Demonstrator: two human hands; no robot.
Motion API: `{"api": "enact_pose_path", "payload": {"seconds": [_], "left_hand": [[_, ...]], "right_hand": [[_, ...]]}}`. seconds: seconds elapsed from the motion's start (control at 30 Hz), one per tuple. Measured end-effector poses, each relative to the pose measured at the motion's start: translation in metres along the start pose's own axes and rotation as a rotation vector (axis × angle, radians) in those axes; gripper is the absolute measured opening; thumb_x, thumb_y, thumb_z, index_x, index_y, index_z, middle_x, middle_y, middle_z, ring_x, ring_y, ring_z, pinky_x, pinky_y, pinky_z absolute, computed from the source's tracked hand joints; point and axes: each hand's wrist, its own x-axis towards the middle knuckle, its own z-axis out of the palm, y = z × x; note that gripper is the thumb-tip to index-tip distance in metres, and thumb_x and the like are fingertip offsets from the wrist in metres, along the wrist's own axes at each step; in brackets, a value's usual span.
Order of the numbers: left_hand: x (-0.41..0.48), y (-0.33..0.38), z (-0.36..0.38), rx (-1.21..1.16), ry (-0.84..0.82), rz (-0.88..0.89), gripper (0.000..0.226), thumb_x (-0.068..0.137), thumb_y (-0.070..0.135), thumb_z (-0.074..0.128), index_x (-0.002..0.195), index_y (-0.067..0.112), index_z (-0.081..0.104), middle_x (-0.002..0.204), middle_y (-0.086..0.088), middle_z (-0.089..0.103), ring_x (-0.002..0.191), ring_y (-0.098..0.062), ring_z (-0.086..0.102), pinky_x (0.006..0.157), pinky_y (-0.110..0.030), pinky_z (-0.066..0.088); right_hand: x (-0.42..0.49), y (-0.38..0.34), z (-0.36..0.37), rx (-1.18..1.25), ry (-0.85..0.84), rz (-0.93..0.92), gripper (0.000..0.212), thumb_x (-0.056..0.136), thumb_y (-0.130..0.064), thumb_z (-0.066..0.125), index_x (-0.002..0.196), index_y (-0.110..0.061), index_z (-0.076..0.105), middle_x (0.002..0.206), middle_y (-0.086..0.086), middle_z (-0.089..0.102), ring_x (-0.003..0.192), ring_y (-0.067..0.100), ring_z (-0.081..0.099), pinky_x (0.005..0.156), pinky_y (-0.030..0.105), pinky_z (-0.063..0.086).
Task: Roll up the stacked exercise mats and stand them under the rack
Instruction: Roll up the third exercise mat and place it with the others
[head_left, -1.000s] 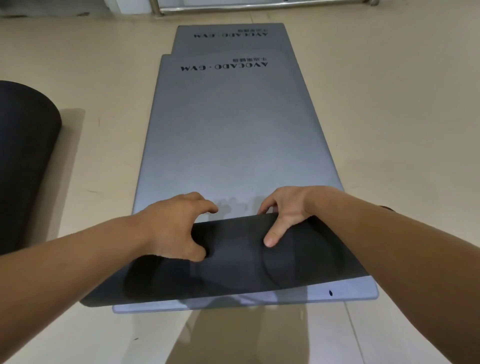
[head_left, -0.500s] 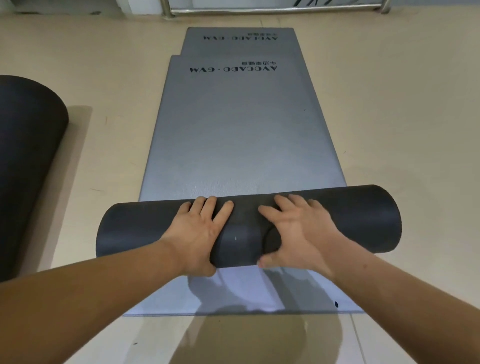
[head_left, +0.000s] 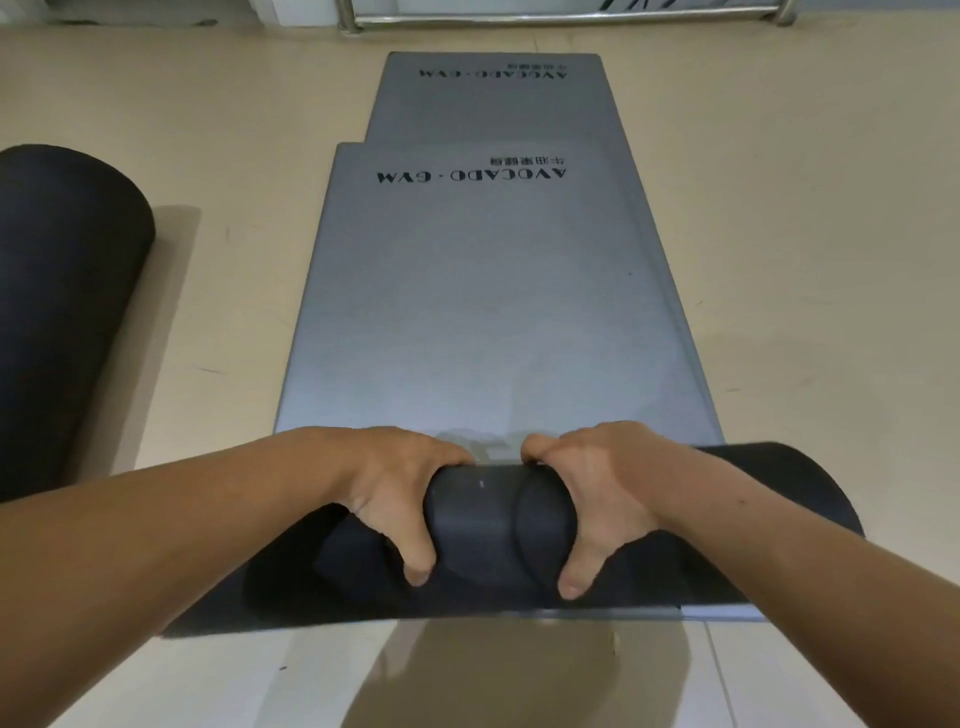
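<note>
A grey exercise mat printed "AVOCADO · GYM" lies flat on the floor on top of another grey mat that sticks out at the far end. Its near end is curled into a black roll across the width. My left hand grips the roll left of centre, fingers over the far side and thumb at the near side. My right hand grips it just right of centre in the same way. The roll's left part is hidden behind my left forearm.
A rolled black mat lies on the beige floor at the left. The metal base bar of a rack runs along the far edge. Bare floor lies on both sides of the mats.
The hands went from lying flat on top of the roll to curling around it. The roll looks looser and wider at its near side, and the view has moved closer.
</note>
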Motion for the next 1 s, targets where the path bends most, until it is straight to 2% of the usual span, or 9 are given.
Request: {"api": "enact_pose_path", "payload": {"seconds": [0.1, 0.23, 0.33, 0.43, 0.53, 0.63, 0.73, 0.83, 1.0], "left_hand": [[-0.005, -0.007, 0.011, -0.122, -0.047, 0.019, 0.082, 0.056, 0.037, 0.098, 0.125, 0.054, 0.056, 0.119, 0.025, 0.064, 0.111, -0.009, 0.065, 0.093, -0.035, 0.060], [-0.019, -0.020, -0.007, 0.039, 0.223, -0.006, 0.114, 0.064, 0.060, 0.092, 0.159, 0.039, 0.033, 0.156, 0.017, 0.036, 0.142, -0.014, 0.041, 0.115, -0.035, 0.041], [-0.033, -0.013, -0.022, 0.291, 0.498, -0.050, 0.090, 0.071, 0.075, 0.077, 0.148, 0.037, 0.049, 0.141, 0.010, 0.050, 0.125, -0.017, 0.054, 0.097, -0.039, 0.053], [-0.036, 0.010, -0.001, 0.394, 0.567, 0.028, 0.083, 0.069, 0.079, 0.066, 0.138, 0.035, 0.053, 0.121, 0.006, 0.056, 0.109, -0.021, 0.057, 0.087, -0.040, 0.056], [-0.022, 0.026, 0.041, 0.518, 0.432, -0.071, 0.128, 0.066, 0.078, 0.068, 0.161, 0.017, 0.009, 0.148, -0.013, 0.034, 0.134, -0.036, 0.038, 0.114, -0.054, 0.039], [-0.004, 0.018, 0.057, 0.566, 0.458, -0.149, 0.131, 0.071, 0.063, 0.073, 0.159, 0.018, -0.013, 0.156, -0.018, 0.016, 0.142, -0.041, 0.023, 0.120, -0.060, 0.025], [0.003, 0.000, 0.032, 0.501, 0.513, -0.061, 0.128, 0.057, 0.066, 0.072, 0.157, 0.024, 0.004, 0.142, -0.008, 0.037, 0.127, -0.030, 0.042, 0.106, -0.049, 0.043], [0.002, -0.007, 0.003, 0.407, 0.488, -0.006, 0.118, 0.053, 0.073, 0.073, 0.151, 0.035, 0.021, 0.127, 0.004, 0.053, 0.110, -0.021, 0.057, 0.093, -0.041, 0.053], [-0.002, -0.003, 0.002, 0.390, 0.436, 0.032, 0.092, 0.059, 0.070, 0.075, 0.138, 0.041, 0.037, 0.108, 0.013, 0.062, 0.091, -0.016, 0.064, 0.079, -0.037, 0.056]], "right_hand": [[0.005, 0.008, -0.002, 0.129, -0.132, -0.013, 0.101, 0.051, -0.067, 0.095, 0.135, -0.046, 0.044, 0.118, -0.018, 0.055, 0.109, 0.017, 0.058, 0.089, 0.036, 0.050], [0.027, 0.030, -0.014, 0.356, -0.119, 0.022, 0.106, 0.053, -0.058, 0.100, 0.143, -0.050, 0.045, 0.143, -0.014, 0.051, 0.128, 0.022, 0.056, 0.107, 0.045, 0.050], [0.038, 0.044, -0.032, 0.357, 0.034, 0.038, 0.108, 0.054, -0.061, 0.098, 0.146, -0.048, 0.043, 0.149, -0.009, 0.045, 0.136, 0.024, 0.049, 0.114, 0.049, 0.044], [0.041, 0.044, -0.048, 0.195, 0.222, 0.108, 0.098, 0.058, -0.067, 0.093, 0.141, -0.044, 0.047, 0.140, -0.009, 0.049, 0.126, 0.021, 0.053, 0.104, 0.046, 0.049], [0.036, 0.028, -0.054, 0.057, 0.347, 0.181, 0.082, 0.065, -0.067, 0.088, 0.134, -0.040, 0.053, 0.131, -0.009, 0.056, 0.116, 0.020, 0.059, 0.093, 0.042, 0.054], [0.017, 0.008, -0.044, 0.021, 0.347, 0.191, 0.062, 0.083, -0.064, 0.076, 0.135, -0.039, 0.053, 0.131, -0.007, 0.057, 0.116, 0.021, 0.059, 0.094, 0.040, 0.052], [-0.001, -0.009, -0.022, 0.077, 0.286, 0.132, 0.089, 0.073, -0.083, 0.067, 0.148, -0.042, 0.041, 0.136, -0.005, 0.053, 0.124, 0.023, 0.053, 0.101, 0.044, 0.048], [0.007, -0.014, 0.007, -0.144, 0.331, 0.179, 0.118, 0.065, -0.086, 0.066, 0.159, -0.036, 0.015, 0.148, 0.005, 0.040, 0.136, 0.033, 0.041, 0.113, 0.055, 0.035], [0.010, -0.007, 0.018, -0.237, 0.441, 0.120, 0.103, 0.065, -0.080, 0.064, 0.149, -0.034, 0.026, 0.129, 0.005, 0.053, 0.114, 0.031, 0.053, 0.097, 0.048, 0.042]]}}
